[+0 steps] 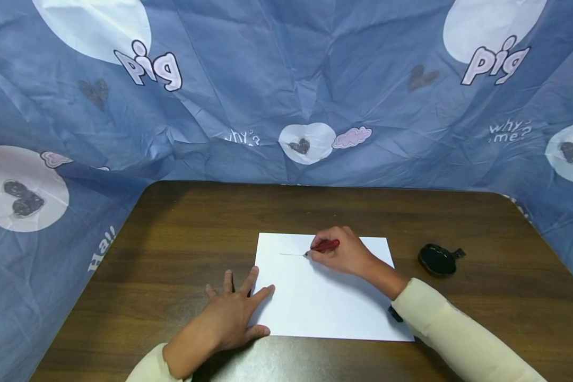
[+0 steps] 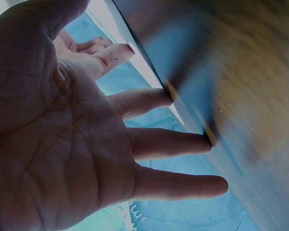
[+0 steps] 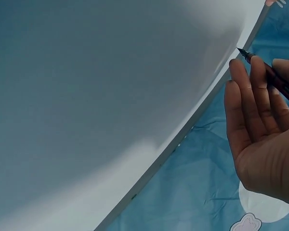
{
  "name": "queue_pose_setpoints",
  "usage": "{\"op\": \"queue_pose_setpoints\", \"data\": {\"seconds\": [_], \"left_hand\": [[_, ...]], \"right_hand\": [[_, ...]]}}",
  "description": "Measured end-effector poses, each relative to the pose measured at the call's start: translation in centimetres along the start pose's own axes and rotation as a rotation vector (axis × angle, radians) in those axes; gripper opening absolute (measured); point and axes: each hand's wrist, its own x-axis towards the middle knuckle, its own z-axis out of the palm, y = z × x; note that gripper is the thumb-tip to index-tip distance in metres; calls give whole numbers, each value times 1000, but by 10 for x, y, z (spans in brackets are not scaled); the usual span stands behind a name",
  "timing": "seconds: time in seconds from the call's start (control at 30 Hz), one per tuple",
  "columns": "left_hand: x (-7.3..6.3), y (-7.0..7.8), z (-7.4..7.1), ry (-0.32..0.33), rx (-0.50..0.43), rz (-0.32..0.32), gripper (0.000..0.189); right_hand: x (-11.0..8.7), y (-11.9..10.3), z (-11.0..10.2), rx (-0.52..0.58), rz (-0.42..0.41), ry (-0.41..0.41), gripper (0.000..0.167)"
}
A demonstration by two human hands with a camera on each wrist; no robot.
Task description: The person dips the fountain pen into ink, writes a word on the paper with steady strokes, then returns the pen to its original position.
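A white sheet of paper point(image 1: 315, 307) lies on the table, with a thin dark line point(image 1: 290, 254) near its upper left part. My right hand point(image 1: 344, 252) pinches a red fountain pen point(image 1: 326, 246), its tip touching the paper at the line's right end. In the right wrist view the dark nib of the pen point(image 3: 279, 83) points away from the fingers. Spread flat, my left hand point(image 1: 231, 317) rests over the sheet's left edge, partly on the wood. The left wrist view shows the palm point(image 2: 72, 130) and straight fingers of that hand, holding nothing.
A small black round dish with a handle-like tab point(image 1: 437, 260) sits right of the paper. A dark object point(image 1: 395, 314) shows beside the right sleeve. The brown wooden table point(image 1: 196, 223) ends at a blue printed cloth point(image 1: 248, 106).
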Motion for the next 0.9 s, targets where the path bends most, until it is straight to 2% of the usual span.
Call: {"op": "queue_pose_setpoints", "data": {"seconds": [0.33, 0.73, 0.9], "left_hand": [[0, 0, 0, -6, 4, 0, 77], [0, -2, -1, 10, 2, 13, 77], [0, -1, -2, -9, 2, 16, 78]], "right_hand": [[-15, 7, -15, 8, 42, 1, 6], [-34, 18, -35, -41, 66, 27, 9], [-44, 26, -44, -37, 91, 30, 9]]}}
